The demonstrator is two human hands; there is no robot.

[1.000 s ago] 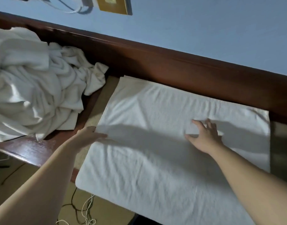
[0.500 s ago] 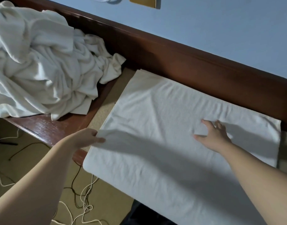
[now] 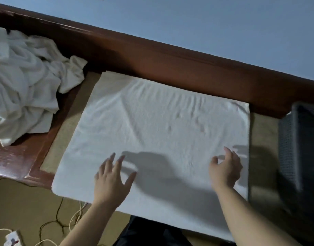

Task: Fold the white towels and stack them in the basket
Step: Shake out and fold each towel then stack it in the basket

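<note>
— While the towel (image 3: 161, 139) is lying spread flat on the desk (image 3: 14, 157), where are the hands sitting?
— Both are hovering over its near half. The left hand (image 3: 111, 180) is spreading its fingers straight, gripping nothing. The right hand (image 3: 225, 169) is over the towel's right part, fingers loosely curved and thumb apart, also holding nothing; whether either is touching the cloth, I cannot tell.
— And around the towel?
— Its near edge is hanging over the desk front. A tan mat (image 3: 67, 125) is showing under it on the left. Left of the towel, a crumpled pile (image 3: 23, 86) of white towels is lying. Right of it, a dark basket (image 3: 298, 148) is standing. Beyond it, the desk's wooden back rail is meeting a blue wall (image 3: 206, 23).
</note>
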